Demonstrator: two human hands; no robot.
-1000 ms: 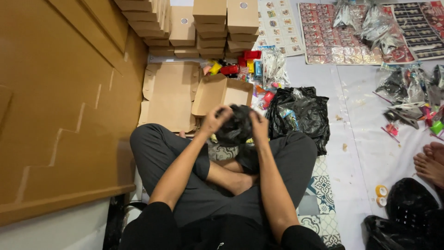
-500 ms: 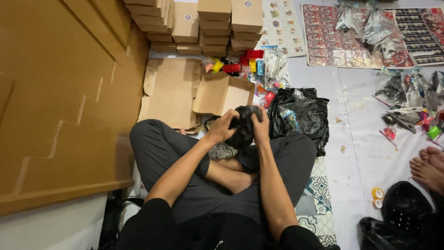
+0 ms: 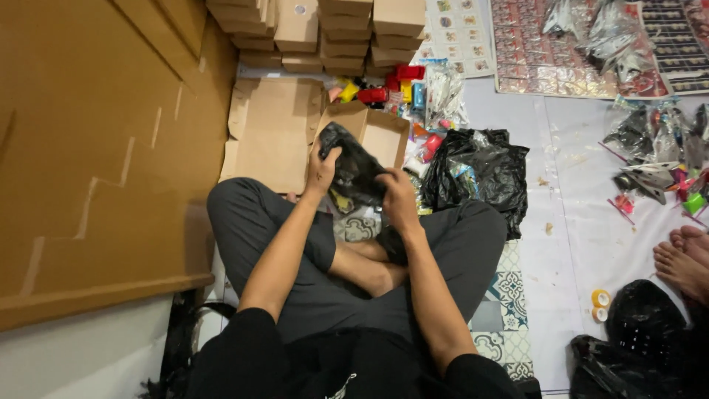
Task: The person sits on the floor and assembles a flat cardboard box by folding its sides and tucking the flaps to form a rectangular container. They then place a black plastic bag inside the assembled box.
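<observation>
I sit cross-legged on the floor. Both hands grip a crumpled black plastic-wrapped bundle (image 3: 354, 167) held over an open brown cardboard box (image 3: 382, 135) in front of my knees. My left hand (image 3: 322, 171) clasps the bundle's left side. My right hand (image 3: 397, 199) presses on its lower right end. What is inside the black wrap is hidden.
Flat cardboard sheets (image 3: 272, 130) lie left of the box. Stacked small boxes (image 3: 325, 29) line the back. A black plastic bag (image 3: 476, 171) and colourful small toys (image 3: 384, 89) sit to the right. Another person's bare feet (image 3: 683, 258), tape rolls (image 3: 600, 303) and large cardboard (image 3: 96, 148) are nearby.
The black bundle has moved forward and left, over the open box. My left hand has shifted to its left side and my right hand has dropped to its lower end.
</observation>
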